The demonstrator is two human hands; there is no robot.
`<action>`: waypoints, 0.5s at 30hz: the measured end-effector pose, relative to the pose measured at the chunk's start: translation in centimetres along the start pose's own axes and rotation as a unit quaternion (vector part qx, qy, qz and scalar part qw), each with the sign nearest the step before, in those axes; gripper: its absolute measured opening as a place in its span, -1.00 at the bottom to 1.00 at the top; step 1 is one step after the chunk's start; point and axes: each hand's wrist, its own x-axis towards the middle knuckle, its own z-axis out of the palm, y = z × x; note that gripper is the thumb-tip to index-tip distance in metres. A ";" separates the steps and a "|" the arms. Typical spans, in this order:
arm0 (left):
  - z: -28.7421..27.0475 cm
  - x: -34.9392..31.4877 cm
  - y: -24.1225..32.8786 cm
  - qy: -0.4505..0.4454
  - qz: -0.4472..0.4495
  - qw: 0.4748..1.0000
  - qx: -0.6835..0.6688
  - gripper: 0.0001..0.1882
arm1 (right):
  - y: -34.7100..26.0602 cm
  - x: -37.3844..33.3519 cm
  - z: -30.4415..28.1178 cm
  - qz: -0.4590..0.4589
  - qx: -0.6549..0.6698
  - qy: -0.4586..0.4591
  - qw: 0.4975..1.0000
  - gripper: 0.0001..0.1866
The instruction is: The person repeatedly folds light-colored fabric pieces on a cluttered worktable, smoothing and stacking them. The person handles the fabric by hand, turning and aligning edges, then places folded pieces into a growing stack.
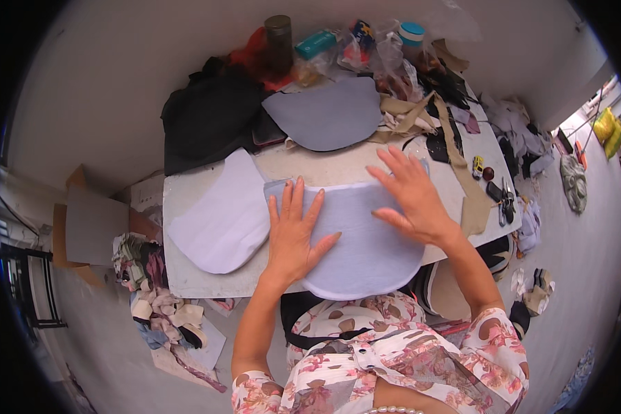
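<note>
A pale grey-blue rounded fabric panel (366, 255) with a white edge lies before me, its curved end reaching over the table's near edge. My left hand (297, 231) rests flat on its left side, fingers spread. Over the upper right part is my right hand (410, 203), fingers apart and nothing gripped; whether its palm touches the cloth is hard to tell. To the left lies a white panel (224, 221) of similar shape. A darker grey panel (328, 114) sits farther back, beside a black cloth pile (210, 114).
Beige fabric strips (472, 207) trail along the right of the table (186, 283). Scissors (508, 200) and a small yellow toy car (477, 165) are near the right edge. A dark canister (278, 43) stands at the back. Cloth scraps (176, 321) heap on the floor at left.
</note>
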 end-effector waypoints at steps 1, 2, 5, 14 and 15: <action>0.0 -0.2 -0.3 0.027 0.008 0.998 -0.054 -0.24 | -0.1 2.0 -0.4 -0.014 0.036 0.057 0.998 -0.49; -0.4 -0.3 -0.6 0.057 0.005 0.995 -0.085 -0.24 | 0.2 4.1 0.1 0.019 0.075 0.042 0.996 -0.56; -2.1 -0.5 -1.5 0.184 -0.011 0.968 -0.168 -0.35 | 1.9 12.3 4.1 0.068 0.129 -0.015 0.989 -0.74; -3.0 1.8 -6.5 0.316 -0.122 0.888 -0.312 -0.79 | 6.8 24.9 19.4 0.049 -0.088 0.004 0.995 -0.82; -2.9 2.3 -7.2 0.306 -0.134 0.881 -0.336 -0.79 | 7.4 25.4 20.1 0.060 -0.097 -0.003 0.993 -0.84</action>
